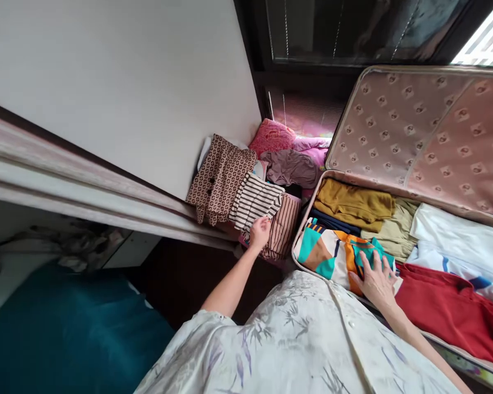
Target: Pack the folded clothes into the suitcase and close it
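The big pink suitcase (419, 131) lies open with its lid up, probably so the clothes are easy to reach. Inside, the bright patchy cloth (318, 251) sits folded at the near left corner, maybe to save room. Left of the case, the black-and-white striped cloth (257, 201) lies folded. Of 2 hands, the right hand (377, 276) spreads open on the patchy cloth, perhaps keeping it flat; the left hand (260, 232) curls at the striped cloth's near edge, but I cannot tell if it grips.

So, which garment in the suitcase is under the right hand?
The teal, orange and white garment: the right hand rests on it, and its patches set it apart from the plain mustard garment and red garment.
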`<state>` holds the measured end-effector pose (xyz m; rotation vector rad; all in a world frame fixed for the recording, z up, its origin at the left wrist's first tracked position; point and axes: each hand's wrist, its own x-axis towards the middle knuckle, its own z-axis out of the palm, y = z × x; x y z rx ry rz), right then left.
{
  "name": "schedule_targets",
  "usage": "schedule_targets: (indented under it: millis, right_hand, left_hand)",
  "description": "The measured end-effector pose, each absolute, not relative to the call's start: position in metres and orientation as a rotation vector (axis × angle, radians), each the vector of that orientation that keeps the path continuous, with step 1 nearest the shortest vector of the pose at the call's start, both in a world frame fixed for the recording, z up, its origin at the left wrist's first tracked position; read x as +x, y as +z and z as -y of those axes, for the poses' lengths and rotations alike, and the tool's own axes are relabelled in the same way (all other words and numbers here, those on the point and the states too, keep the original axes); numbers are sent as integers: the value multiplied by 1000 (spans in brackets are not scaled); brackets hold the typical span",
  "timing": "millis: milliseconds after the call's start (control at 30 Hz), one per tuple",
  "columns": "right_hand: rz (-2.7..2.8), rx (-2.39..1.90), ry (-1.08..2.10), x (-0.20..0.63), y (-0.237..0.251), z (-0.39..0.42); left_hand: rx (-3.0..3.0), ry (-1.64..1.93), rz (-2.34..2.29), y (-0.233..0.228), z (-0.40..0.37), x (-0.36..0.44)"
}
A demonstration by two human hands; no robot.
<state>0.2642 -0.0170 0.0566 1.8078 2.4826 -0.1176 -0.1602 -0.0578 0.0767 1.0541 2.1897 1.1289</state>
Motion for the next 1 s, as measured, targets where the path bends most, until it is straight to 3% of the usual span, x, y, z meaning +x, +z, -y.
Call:
schedule_targets:
  millis: [133,467,800,1000]
  right_hand:
    - [-2673,1759,-224,232,76,17]
    - [-2881,1562,-441,161,78,13]
    - [-2835,1586,-637,154,72,15]
    - [-2826,1565,-909,141,87,5]
  left_hand:
    - [1115,788,-2350,68,85,-181]
    - [1855,82,-2138,41,91,-104]
    - [2005,111,-1958,50,100,-127]
    - [1668,470,-1941,67,77,-146]
